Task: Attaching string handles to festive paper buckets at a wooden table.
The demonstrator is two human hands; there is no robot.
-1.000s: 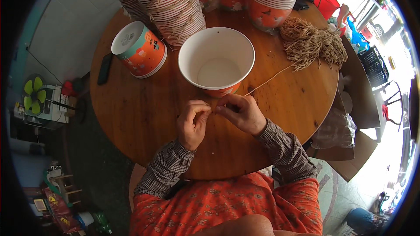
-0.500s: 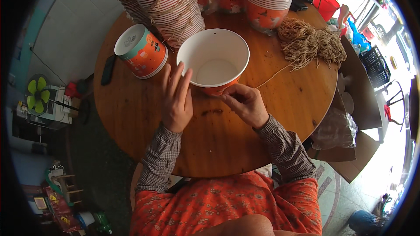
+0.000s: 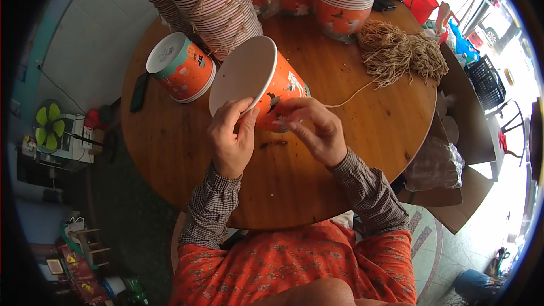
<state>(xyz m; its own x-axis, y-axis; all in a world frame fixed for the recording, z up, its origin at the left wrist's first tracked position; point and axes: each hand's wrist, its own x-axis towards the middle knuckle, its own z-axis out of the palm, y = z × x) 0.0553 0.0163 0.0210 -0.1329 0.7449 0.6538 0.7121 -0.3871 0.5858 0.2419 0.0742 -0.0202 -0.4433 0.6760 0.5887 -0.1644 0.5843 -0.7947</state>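
A paper bucket point(image 3: 285, 88), white inside and orange with printed figures outside, is tilted over the table with its mouth toward the left. My left hand point(image 3: 231, 139) pinches its white rim between thumb and fingers. Close against the bucket's outer wall, my right hand point(image 3: 317, 130) has thumb and fingers drawn together; whatever they hold is too small to make out. A thin strand runs from a tan bundle of paper cord point(image 3: 396, 56) to behind the right hand, where its end is hidden.
The round wooden table point(image 3: 362, 153) bears an upturned orange bucket point(image 3: 184, 73), a dark phone point(image 3: 139, 92) and a tall stack of buckets point(image 3: 226, 20) with cords. Behind stand plastic-wrapped bucket stacks point(image 3: 343, 0). An open cardboard box point(image 3: 462, 119) stands off the right edge.
The bucket has tipped from upright to leaning left, showing more of its outer wall. My left hand has gone from spread fingers to pinching the rim.
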